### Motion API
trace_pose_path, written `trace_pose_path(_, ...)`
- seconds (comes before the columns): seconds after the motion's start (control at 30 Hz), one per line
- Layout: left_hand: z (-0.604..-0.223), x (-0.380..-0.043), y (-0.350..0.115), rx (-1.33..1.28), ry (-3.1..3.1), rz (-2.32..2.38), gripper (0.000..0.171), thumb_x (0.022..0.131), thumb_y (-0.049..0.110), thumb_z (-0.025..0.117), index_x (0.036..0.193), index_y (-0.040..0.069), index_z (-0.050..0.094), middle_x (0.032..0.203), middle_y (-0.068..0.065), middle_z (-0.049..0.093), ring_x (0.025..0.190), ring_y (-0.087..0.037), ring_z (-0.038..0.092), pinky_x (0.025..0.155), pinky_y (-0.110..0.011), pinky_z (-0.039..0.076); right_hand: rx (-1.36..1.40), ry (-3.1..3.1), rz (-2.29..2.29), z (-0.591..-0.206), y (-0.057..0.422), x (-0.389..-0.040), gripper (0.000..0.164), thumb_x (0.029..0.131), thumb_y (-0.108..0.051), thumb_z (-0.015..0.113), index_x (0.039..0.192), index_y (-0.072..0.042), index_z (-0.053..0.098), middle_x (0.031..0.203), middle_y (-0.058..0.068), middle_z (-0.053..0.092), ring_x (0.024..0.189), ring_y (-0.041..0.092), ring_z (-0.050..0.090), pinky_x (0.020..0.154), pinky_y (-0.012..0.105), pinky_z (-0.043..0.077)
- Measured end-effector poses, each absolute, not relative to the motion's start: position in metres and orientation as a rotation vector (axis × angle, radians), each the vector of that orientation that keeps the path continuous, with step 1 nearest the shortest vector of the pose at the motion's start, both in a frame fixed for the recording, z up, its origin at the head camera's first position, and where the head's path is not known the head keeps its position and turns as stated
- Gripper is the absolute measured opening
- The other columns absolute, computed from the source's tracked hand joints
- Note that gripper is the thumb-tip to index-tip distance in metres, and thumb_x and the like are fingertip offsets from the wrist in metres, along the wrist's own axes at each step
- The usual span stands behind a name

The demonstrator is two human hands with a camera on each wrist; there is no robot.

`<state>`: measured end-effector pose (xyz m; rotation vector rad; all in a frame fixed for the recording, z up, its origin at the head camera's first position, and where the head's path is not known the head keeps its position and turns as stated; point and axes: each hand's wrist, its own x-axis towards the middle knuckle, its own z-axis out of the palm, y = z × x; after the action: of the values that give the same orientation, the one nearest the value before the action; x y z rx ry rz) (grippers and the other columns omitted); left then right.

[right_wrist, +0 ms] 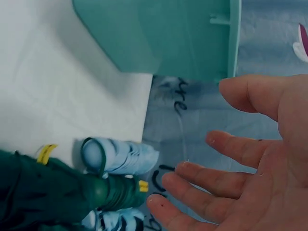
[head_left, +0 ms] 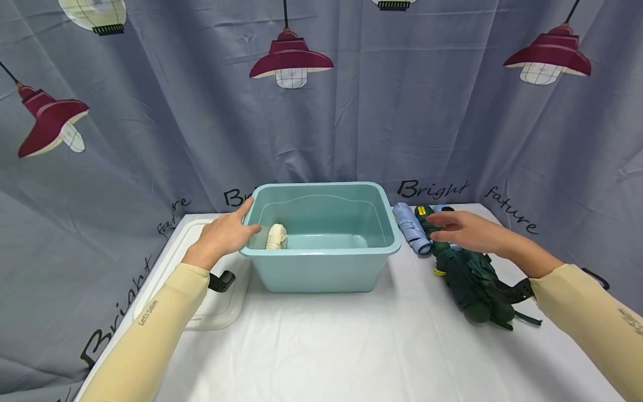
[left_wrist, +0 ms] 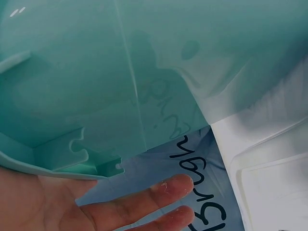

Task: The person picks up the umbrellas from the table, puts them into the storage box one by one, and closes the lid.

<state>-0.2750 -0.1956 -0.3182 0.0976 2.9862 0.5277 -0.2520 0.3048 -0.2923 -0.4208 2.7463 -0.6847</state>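
A blue-green plastic bin stands on the white table, with a cream rolled bundle inside at its left end. My left hand rests at the bin's left rim, thumb over the inner side. Its other fingers extend straight outside the wall. Fingers spread and holding nothing, my right hand hovers over the items right of the bin. Beneath and beside it lie a light blue folded umbrella and a heap of dark green folded umbrellas, partly covered by the hand and wrist.
A white plastic lid lies flat left of the bin, partly behind the left forearm. Behind the table hangs a grey-blue curtain with printed lamps and lettering. Another pale blue roll shows beside the green umbrella in the right wrist view.
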Motion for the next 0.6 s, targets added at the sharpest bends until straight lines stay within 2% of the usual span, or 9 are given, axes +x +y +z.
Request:
trace_pose_path(0.33,-0.319,-0.277,-0.197,0.091,2.994,0.526,0.083,0.097,0.054,0.046,0.162,0.037,-0.001,0.152,-0.023,0.046,0.108,-0.036,0.059,0.075,-0.048,0.046,-0.341,2.734,-0.673,-0.322,0.339,-0.251,0.067,0.101,-0.04,0.058,0.15,0.002,0.04,0.145,0.035,0.045,0.131,0.052,0.047,0.097,0.064,0.044)
trace_pose_path(0.6,-0.32,-0.277,-0.196,0.088,2.982,0.53,0.083,0.097,0.053,0.046,0.162,0.038,-0.002,0.152,-0.024,0.045,0.109,-0.036,0.059,0.074,-0.047,0.046,-0.257,2.699,-0.706,-0.341,0.36,-0.247,0.071,0.1,-0.04,0.059,0.152,0.003,0.036,0.146,0.036,0.043,0.131,0.053,0.044,0.098,0.067,0.042)
